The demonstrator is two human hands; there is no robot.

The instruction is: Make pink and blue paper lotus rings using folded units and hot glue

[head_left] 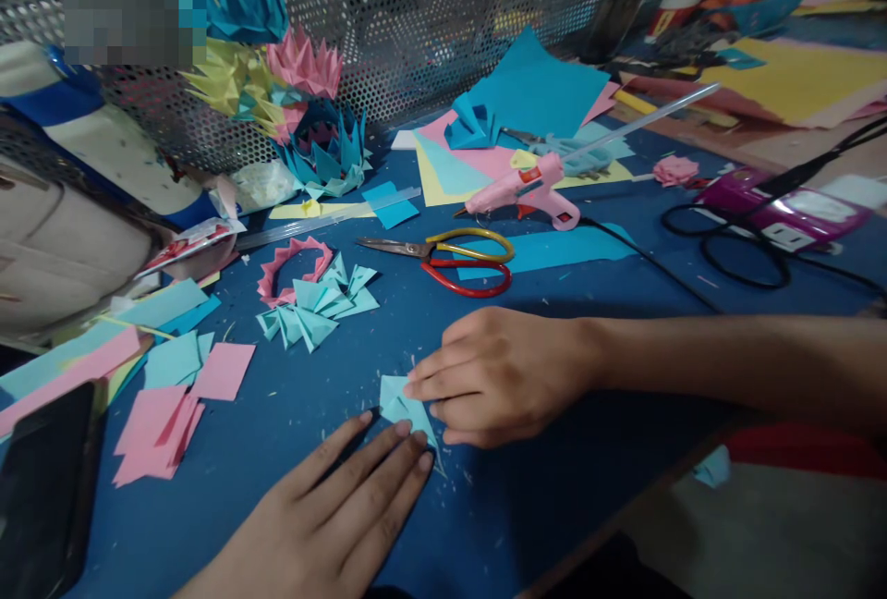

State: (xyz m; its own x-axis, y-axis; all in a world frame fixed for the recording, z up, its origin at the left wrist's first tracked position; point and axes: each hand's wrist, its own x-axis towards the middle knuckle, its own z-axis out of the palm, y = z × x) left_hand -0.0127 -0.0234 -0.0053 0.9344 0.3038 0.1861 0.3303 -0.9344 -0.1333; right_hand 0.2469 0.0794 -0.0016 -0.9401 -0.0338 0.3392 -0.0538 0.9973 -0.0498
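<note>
On the blue table a small light-blue piece of folded paper lies flat between my hands. My left hand comes from the lower edge, its fingers stretched out, with the tips resting on the near side of the paper. From the right reaches my right hand, its fingertips pressed on the paper's upper right part; the thumb is hidden. Beyond the hands sit a pink folded-paper ring and several folded light-blue paper pieces. Scissors with one yellow and one red handle lie just past my right hand.
A pink glue gun with its cord stands behind the scissors. Pink paper squares and a black phone are at left. Folded paper flowers rest against a perforated metal panel. A purple device with black cable lies right.
</note>
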